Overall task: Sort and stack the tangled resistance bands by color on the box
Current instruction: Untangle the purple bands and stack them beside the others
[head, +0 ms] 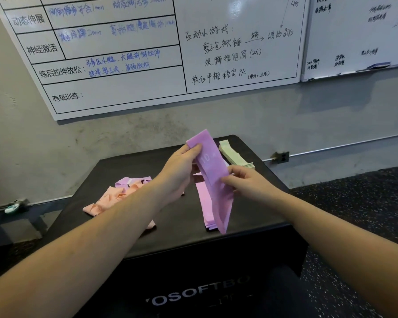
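**You hold a purple band up over the black box**

The black box (pixel 115 180) is the biggest thing here, and its flat top holds all the bands. Your left arm crosses over a messy heap of peach and purple bands (pixel 118 195) on the left side, so part of that heap is hidden. A flat purple stack (pixel 205 203) lies in the middle. A neat green stack (pixel 233 154) sits at the far right corner.

You hold one purple band (pixel 213 177) up in the air, above the purple stack. It is long, flat and soft, with pale marks that are hard to read. Your left hand (pixel 182 171) pinches its top end. Your right hand (pixel 246 182) pinches its middle edge. The white words on the box front are cut off.
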`<state>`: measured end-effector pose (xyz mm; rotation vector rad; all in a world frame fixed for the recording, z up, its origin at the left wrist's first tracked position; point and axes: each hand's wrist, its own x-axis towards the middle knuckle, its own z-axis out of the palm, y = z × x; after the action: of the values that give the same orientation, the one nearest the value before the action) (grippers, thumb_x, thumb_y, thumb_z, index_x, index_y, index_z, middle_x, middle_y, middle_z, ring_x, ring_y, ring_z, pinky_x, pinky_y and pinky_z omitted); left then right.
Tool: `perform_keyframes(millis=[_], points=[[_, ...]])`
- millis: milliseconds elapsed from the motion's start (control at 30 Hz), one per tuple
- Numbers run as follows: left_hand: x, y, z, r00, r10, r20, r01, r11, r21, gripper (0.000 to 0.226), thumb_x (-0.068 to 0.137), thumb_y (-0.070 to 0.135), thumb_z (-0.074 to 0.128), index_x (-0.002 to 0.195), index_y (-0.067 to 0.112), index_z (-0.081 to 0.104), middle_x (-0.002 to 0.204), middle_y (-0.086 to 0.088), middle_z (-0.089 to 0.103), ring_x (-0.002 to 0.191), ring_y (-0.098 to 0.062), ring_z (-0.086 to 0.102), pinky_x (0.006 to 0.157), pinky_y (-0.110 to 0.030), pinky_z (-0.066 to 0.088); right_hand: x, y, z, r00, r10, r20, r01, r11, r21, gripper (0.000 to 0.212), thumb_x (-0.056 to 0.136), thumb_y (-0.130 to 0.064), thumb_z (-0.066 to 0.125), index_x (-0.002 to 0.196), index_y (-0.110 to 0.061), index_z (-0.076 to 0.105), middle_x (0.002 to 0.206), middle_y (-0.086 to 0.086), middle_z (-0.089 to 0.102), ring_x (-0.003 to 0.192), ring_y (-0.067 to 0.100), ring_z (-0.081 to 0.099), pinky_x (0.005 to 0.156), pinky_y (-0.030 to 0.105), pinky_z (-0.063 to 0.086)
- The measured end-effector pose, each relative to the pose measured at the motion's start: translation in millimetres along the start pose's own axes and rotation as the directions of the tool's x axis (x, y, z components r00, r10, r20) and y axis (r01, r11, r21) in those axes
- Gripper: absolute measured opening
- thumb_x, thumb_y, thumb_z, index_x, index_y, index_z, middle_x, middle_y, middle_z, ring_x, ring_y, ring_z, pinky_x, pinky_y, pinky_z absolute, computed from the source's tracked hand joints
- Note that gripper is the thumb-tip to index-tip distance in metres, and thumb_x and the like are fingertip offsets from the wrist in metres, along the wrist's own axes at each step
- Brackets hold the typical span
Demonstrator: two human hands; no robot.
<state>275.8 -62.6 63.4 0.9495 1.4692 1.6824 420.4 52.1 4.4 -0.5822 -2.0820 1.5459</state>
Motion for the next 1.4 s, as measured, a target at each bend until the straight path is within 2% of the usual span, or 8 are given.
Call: perform_keyframes(millis=[167, 433, 633, 733, 867, 967, 1167, 1400], points=[[10, 5, 3, 0.999, -0.041, -0.020, 0.041, 0.999, -0.016, 0.021, 0.108, 0.027, 0.045, 0.114, 0.020, 0.064, 0.095, -0.003, 0.069, 0.083, -0.019, 0.067, 0.059, -0.029, 0.055, -4, 16, -4, 1.000, 0.022, -0.002, -0.022, 1.000, 0.016, 0.012, 0.096, -0.022, 0.066, 0.087, -0.013, 0.067, 0.081, 0.003, 0.059, 0.080, 0.015, 0.054, 0.076, 0.032, 0.043], [37, 2, 4, 0.980, -0.087, -0.178, 0.053, 0.981, -0.189, 0.025, 0.107, 0.025, 0.046, 0.117, 0.010, 0.063, 0.091, -0.005, 0.072, 0.074, -0.016, 0.071, 0.053, -0.027, 0.055, -22, 44, -16, 0.991, 0.065, 0.120, -0.082, 0.986, 0.148, 0.025, 0.092, -0.009, 0.061, 0.115, -0.016, 0.067, 0.101, -0.004, 0.074, 0.090, 0.006, 0.067, 0.080, 0.023, 0.053], [53, -9, 2, 0.965, -0.131, -0.228, 0.073, 0.967, -0.245, 0.032, 0.105, 0.025, 0.048, 0.127, 0.007, 0.060, 0.101, -0.006, 0.071, 0.089, -0.019, 0.070, 0.060, -0.030, 0.057, -30, 64, -34, 0.999, 0.039, -0.010, -0.039, 0.997, 0.065, 0.021, 0.095, -0.012, 0.069, 0.113, -0.012, 0.060, 0.105, 0.006, 0.074, 0.089, 0.011, 0.068, 0.084, 0.032, 0.052], [60, -12, -4, 0.956, -0.140, -0.257, 0.066, 0.959, -0.277, 0.034, 0.103, 0.024, 0.049, 0.132, 0.007, 0.058, 0.107, -0.008, 0.070, 0.097, -0.022, 0.069, 0.072, -0.035, 0.057, -38, 72, -39, 0.994, 0.059, -0.095, -0.052, 0.996, 0.078, 0.037, 0.092, -0.017, 0.073, 0.121, -0.025, 0.052, 0.086, 0.011, 0.073, 0.072, 0.015, 0.066, 0.067, 0.026, 0.052], [66, -19, -13, 0.945, -0.132, -0.300, 0.067, 0.974, -0.218, 0.026, 0.103, 0.024, 0.051, 0.122, 0.010, 0.061, 0.103, -0.005, 0.072, 0.091, -0.019, 0.071, 0.066, -0.031, 0.056, -47, 77, -44, 0.969, -0.017, -0.246, 0.043, 0.994, 0.102, 0.044, 0.087, -0.012, 0.077, 0.114, -0.028, 0.046, 0.060, 0.003, 0.062, 0.051, 0.009, 0.053, 0.052, 0.018, 0.042], [71, -30, -20, 0.934, -0.164, -0.317, 0.124, 0.982, -0.141, 0.013, 0.103, 0.023, 0.053, 0.102, 0.013, 0.062, 0.082, -0.001, 0.063, 0.065, -0.015, 0.058, 0.055, -0.026, 0.043, -54, 74, -47, 0.955, -0.067, -0.290, 0.107, 0.986, 0.126, 0.034, 0.084, -0.006, 0.080, 0.105, -0.021, 0.058, 0.056, 0.001, 0.063, 0.048, 0.007, 0.051, 0.051, 0.017, 0.042], [80, -47, -33, 0.929, -0.207, -0.306, 0.203, 0.978, -0.046, 0.017, 0.105, 0.021, 0.050, 0.093, 0.014, 0.058, 0.066, 0.001, 0.049, 0.047, -0.010, 0.038, 0.041, -0.021, 0.036, -56, 77, -53, 0.973, -0.120, -0.198, 0.125, 0.992, 0.014, 0.017, 0.081, -0.005, 0.082, 0.080, -0.022, 0.079, 0.075, -0.004, 0.075, 0.070, 0.005, 0.062, 0.073, 0.017, 0.049], [91, -58, -41, 0.932, -0.148, -0.331, 0.164, 0.986, 0.022, 0.016, 0.105, 0.021, 0.053, 0.095, 0.013, 0.063, 0.075, -0.001, 0.061, 0.057, -0.011, 0.050, 0.052, -0.022, 0.045, -57, 85, -62, 0.987, -0.106, 0.118, 0.129, 0.970, -0.205, 0.063, 0.086, 0.015, 0.047, 0.118, -0.035, 0.068, 0.117, -0.020, 0.071, 0.097, 0.005, 0.067, 0.086, 0.015, 0.047]])
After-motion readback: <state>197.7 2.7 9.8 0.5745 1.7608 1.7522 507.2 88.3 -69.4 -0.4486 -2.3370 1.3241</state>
